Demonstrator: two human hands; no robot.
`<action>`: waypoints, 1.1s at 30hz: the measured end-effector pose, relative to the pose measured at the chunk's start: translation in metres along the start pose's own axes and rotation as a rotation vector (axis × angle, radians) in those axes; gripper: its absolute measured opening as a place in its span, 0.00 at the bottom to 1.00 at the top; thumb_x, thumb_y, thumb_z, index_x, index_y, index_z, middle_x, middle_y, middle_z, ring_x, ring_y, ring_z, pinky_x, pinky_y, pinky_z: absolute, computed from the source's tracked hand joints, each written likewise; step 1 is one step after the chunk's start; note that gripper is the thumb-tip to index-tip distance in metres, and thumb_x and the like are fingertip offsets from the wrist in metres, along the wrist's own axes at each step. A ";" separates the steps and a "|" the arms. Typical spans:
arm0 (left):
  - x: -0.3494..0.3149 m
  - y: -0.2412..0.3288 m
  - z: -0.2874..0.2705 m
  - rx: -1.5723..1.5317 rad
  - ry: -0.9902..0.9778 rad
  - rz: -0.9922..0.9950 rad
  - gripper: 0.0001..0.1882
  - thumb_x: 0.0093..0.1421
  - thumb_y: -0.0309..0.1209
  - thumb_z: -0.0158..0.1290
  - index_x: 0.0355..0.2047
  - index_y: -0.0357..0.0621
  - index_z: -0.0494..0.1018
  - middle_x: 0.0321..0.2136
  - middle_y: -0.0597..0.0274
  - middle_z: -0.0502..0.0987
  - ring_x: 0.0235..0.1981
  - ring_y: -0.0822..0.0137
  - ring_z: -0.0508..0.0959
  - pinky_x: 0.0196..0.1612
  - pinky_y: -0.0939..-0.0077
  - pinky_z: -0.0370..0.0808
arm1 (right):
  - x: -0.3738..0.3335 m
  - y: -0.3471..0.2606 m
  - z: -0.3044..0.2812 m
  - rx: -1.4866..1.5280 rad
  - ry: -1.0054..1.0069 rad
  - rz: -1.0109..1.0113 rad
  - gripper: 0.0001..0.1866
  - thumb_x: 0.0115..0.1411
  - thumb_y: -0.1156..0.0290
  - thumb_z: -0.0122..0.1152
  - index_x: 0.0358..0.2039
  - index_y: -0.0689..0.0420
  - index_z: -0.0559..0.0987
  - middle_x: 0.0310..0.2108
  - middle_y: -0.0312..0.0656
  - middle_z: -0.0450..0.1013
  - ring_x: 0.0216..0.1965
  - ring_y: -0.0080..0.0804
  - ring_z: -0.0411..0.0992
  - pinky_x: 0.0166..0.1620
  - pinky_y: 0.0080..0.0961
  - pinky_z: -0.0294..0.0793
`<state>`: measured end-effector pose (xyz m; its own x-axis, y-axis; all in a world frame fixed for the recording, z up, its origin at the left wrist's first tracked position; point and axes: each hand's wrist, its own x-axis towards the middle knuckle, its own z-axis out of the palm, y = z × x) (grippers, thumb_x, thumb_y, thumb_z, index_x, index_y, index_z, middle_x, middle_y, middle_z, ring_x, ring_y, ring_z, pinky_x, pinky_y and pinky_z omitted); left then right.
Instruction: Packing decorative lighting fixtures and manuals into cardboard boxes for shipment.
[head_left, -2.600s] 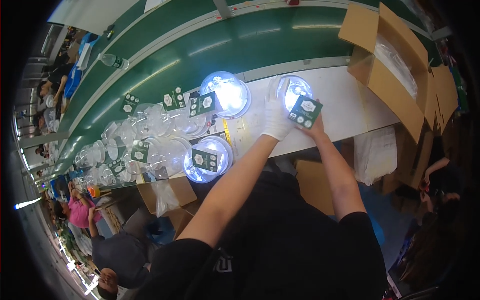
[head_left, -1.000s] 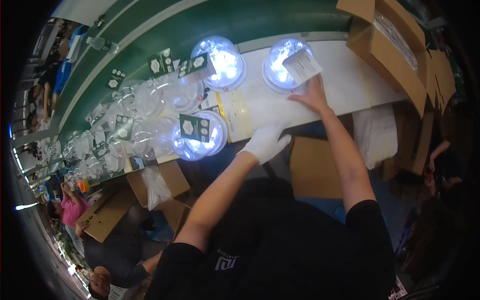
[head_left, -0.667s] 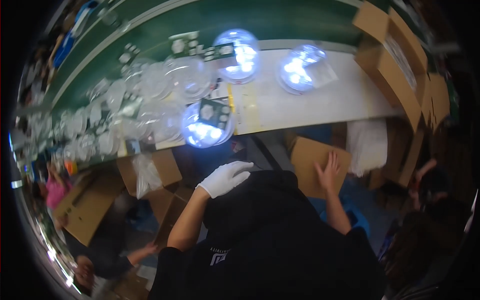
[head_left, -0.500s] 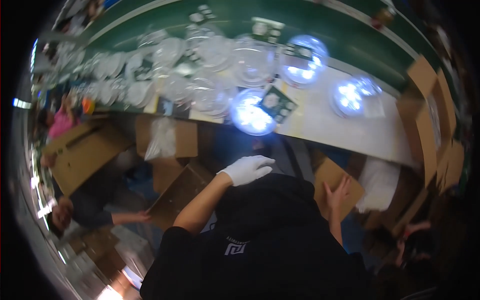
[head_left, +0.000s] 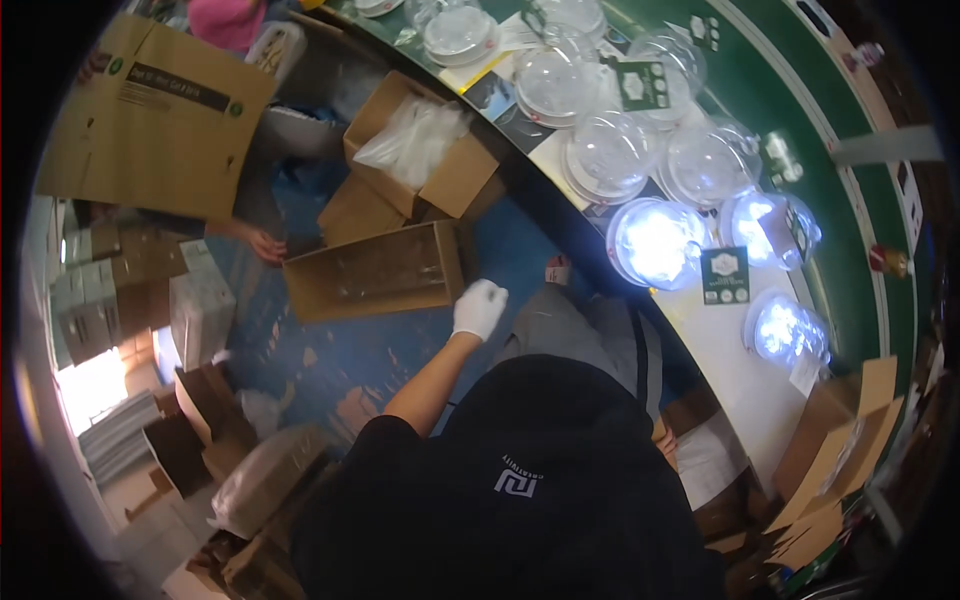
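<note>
My left hand [head_left: 480, 311], in a white glove, hangs by the near right corner of an open cardboard box [head_left: 372, 270] on the floor. Its fingers are curled in, and nothing shows between them. Bare, my right hand [head_left: 667, 442] is mostly hidden behind my torso; the few fingers that show look apart, beside a white plastic bag [head_left: 708, 462] under the table edge. The nearest items on the table are a lit clear dome lamp [head_left: 657, 243] and a green-and-white card [head_left: 725, 275].
More clear domes [head_left: 608, 155] line the white tabletop [head_left: 706, 325] beside a green conveyor [head_left: 850, 110]. Another lit dome [head_left: 785, 327] sits near an open carton [head_left: 835, 450]. A co-worker's hand [head_left: 262, 243] is near the floor box; a large carton [head_left: 155, 115] and a bag-filled box [head_left: 415, 145] stand beyond.
My view has turned left, so the table now runs down the right side. My left hand has gone from flat and stretched to curled. My right hand has slipped mostly behind my torso.
</note>
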<state>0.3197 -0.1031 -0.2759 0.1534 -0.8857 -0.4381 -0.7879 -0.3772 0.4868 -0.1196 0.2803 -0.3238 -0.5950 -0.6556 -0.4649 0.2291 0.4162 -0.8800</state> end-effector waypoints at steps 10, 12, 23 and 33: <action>0.075 -0.127 0.010 0.245 -0.023 -0.524 0.31 0.64 0.56 0.46 0.42 0.39 0.81 0.44 0.40 0.80 0.49 0.43 0.79 0.52 0.52 0.74 | 0.069 -0.062 0.096 -0.860 -0.276 0.178 0.33 0.58 0.53 0.65 0.60 0.53 0.68 0.56 0.51 0.70 0.60 0.51 0.67 0.58 0.45 0.68; 0.078 -0.116 0.016 0.364 -0.031 -0.486 0.31 0.68 0.55 0.41 0.40 0.38 0.81 0.42 0.40 0.80 0.47 0.42 0.79 0.51 0.50 0.75 | 0.108 -0.085 0.116 -1.021 -0.305 0.251 0.32 0.58 0.53 0.65 0.59 0.53 0.69 0.55 0.51 0.72 0.59 0.50 0.68 0.58 0.44 0.69; -0.099 -0.049 -0.146 -0.141 0.165 -0.216 0.22 0.65 0.42 0.55 0.38 0.29 0.80 0.33 0.44 0.83 0.33 0.57 0.82 0.41 0.64 0.74 | 0.126 -0.231 0.074 -0.869 -0.517 0.041 0.22 0.63 0.60 0.62 0.54 0.59 0.76 0.50 0.51 0.76 0.53 0.47 0.74 0.55 0.36 0.72; -0.109 -0.045 -0.182 -0.026 0.142 -0.018 0.20 0.65 0.36 0.57 0.36 0.24 0.79 0.27 0.52 0.82 0.28 0.68 0.79 0.34 0.70 0.74 | 0.074 -0.222 0.149 -0.755 -0.478 -0.181 0.19 0.65 0.62 0.58 0.51 0.60 0.77 0.50 0.52 0.75 0.53 0.51 0.72 0.55 0.37 0.71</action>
<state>0.4471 -0.0383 -0.1125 0.2512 -0.9076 -0.3365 -0.7690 -0.3983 0.5000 -0.0996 0.0455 -0.1776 -0.1509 -0.8725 -0.4647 -0.5023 0.4725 -0.7241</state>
